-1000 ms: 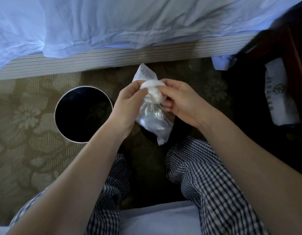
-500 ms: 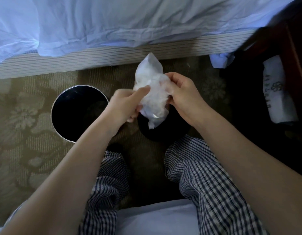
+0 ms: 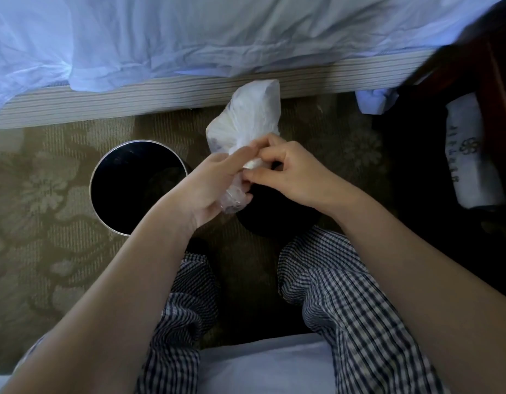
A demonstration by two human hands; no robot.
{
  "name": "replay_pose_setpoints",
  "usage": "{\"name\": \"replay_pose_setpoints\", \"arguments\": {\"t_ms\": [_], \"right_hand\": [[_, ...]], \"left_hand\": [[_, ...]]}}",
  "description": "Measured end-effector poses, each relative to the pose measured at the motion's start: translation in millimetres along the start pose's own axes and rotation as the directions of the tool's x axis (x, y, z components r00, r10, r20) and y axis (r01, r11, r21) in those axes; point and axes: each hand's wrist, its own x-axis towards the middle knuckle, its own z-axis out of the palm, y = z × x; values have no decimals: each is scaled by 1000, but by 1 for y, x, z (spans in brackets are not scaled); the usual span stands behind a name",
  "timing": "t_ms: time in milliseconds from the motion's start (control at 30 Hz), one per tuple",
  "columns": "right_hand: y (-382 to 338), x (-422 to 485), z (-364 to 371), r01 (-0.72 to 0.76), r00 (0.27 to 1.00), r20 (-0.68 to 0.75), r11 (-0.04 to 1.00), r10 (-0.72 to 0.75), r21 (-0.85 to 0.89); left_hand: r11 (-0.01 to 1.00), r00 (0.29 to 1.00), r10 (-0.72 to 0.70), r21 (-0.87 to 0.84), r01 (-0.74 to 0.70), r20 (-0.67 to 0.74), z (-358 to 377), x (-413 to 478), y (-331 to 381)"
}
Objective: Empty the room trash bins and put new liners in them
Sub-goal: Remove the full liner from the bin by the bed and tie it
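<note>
White plastic: one crumpled liner [image 3: 246,118] was clamped in two hands, left hand [image 3: 212,189] and right hand [image 3: 286,172] both pinching; one black bin [image 3: 138,142] stood beside them.

Dim, soft daylight from above on the bedsheet [image 3: 189,32]; deep shadow right, wide-angle edge bending.

The liner [image 3: 246,118] is translucent white. The bin [image 3: 135,186] is black inside with a silver rim. The carpet [image 3: 41,194] is olive and flowered, the far sheet [image 3: 217,32] pale blue, the trousers [image 3: 345,294] checked navy and white.
</note>
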Motion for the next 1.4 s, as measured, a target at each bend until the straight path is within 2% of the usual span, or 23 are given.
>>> {"name": "replay_pose_setpoints", "arguments": {"t_ms": [100, 167, 200, 267, 333, 400, 500, 567, 900, 1133, 1200, 1267, 1367, 1400], "right_hand": [[4, 1, -5, -26, 987, -157, 994, 43, 104], [9, 4, -7, -60, 950, -292, 984, 108, 166], [13, 5, -9, -43, 928, -359, 987, 98, 158], [15, 6, -10, 40, 887, -459, 999, -44, -19], [15, 5, -9, 118, 885, -433, 982, -172, -148], [13, 4, -6, 159, 910, -353, 971, -215, -180], [8, 0, -6, 37, 992, -118, 993, -50, -116], [7, -2, -5, -55, 998, -13, 995, 54, -80], [15, 1, -13, -136, 990, -63, 957, 124, -257], [18, 11, -19, -148, 988, -77, 949, 131, -278], [20, 15, -15, -157, 987, -66, 936, 143, -316], [21, 20, -8, -162, 987, -61, 925, 150, -344], [22, 34, 11, -162, 987, -65, 924, 149, -347], [21, 40, 19, -159, 987, -78, 927, 141, -338]], "left_hand": [[992, 998, 36, 120, -30, -46, 0, 3, 0], [970, 996, 62, 238, -43, -70, 2, 4, -2], [947, 994, 78, 317, -50, -77, 3, 4, -3], [885, 991, 101, 462, -50, -86, 4, 5, -5], [848, 992, 97, 529, -38, -83, 2, 5, -6], [828, 995, 81, 560, -30, -66, 0, 4, -5], [801, 998, 49, 598, -24, -27, -3, 2, -5], [784, 999, 44, 620, -28, -11, -4, 2, -6], [829, 995, 100, 554, -71, -23, -30, -4, 17], [747, 987, 141, 663, -55, -77, -53, -9, 16], [690, 979, 164, 724, -26, -122, -56, -3, 10], [572, 965, 194, 819, 36, -177, -58, 2, 4], [235, 924, 273, 950, 207, -269, -66, 9, -8], [185, 911, 292, 951, 246, -292, -69, 10, -13]]}}
